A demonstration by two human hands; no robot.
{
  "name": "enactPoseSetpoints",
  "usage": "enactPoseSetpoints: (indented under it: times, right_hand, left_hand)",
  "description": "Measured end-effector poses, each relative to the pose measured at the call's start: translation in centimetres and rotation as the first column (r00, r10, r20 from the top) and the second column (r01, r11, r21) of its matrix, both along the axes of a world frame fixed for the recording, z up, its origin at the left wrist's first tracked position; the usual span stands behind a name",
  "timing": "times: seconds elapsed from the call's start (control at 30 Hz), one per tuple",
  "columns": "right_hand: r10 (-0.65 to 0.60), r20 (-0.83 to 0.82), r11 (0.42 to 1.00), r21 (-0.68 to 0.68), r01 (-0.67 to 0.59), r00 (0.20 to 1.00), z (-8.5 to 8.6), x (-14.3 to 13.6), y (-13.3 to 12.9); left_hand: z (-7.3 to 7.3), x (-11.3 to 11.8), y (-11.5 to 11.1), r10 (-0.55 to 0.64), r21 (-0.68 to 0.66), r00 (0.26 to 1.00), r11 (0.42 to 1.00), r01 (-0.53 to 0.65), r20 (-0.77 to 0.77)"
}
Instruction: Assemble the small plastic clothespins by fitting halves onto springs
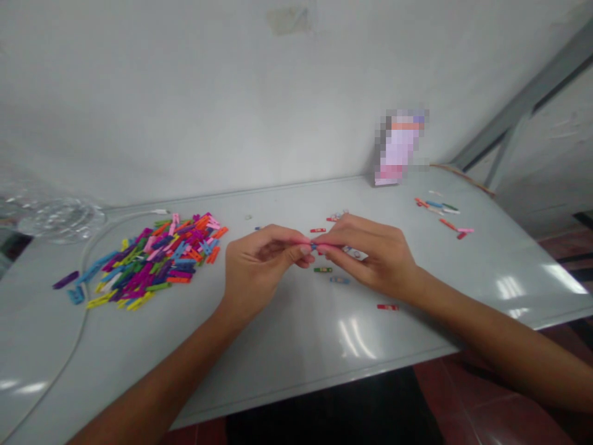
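Head view: left hand [259, 262] and right hand [373, 254] are both pinching a small blue piece [314, 246], which is sitting directly between them, over the table [287, 346] between back and front edges. Neither's nearer; can't tell its long axis.

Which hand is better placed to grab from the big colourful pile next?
Probably the left hand: it's nearer the peg pile, while the right hand is farther away. Both seem to pinch something small and blue.
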State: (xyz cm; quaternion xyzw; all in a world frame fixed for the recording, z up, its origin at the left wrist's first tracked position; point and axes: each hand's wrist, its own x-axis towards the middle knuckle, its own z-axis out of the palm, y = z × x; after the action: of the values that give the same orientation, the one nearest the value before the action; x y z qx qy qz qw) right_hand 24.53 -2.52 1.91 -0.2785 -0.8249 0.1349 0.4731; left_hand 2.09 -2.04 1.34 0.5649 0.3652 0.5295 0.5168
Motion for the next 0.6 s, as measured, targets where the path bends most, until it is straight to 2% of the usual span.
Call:
enactPoseSetpoints:
  times: [0.27, 0.43, 0.6]
  right_hand:
    - [-0.032, 0.017, 0.999, 0.012, 0.032, 0.999, 0.19, -0.22, -0.47]
    - [-0.04, 0.045, 0.998, 0.039, 0.038, 0.998, 0.02, -0.18, -0.51]
    - [-0.048, 0.069, 0.998, 0.047, 0.045, 0.996, -0.21, 0.0, -0.3]
  left_hand:
    - [0.26, -0.23, 0.09, -0.051, 0.033, 0.999, 0.998, 0.052, -0.008]
    - [0.4, -0.51, 0.2, -0.071, 0.078, 0.995, 0.994, 0.077, -0.067]
    - [0.39, -0.81, 0.53, -0.072, 0.051, 0.989, 0.996, 0.079, -0.131]
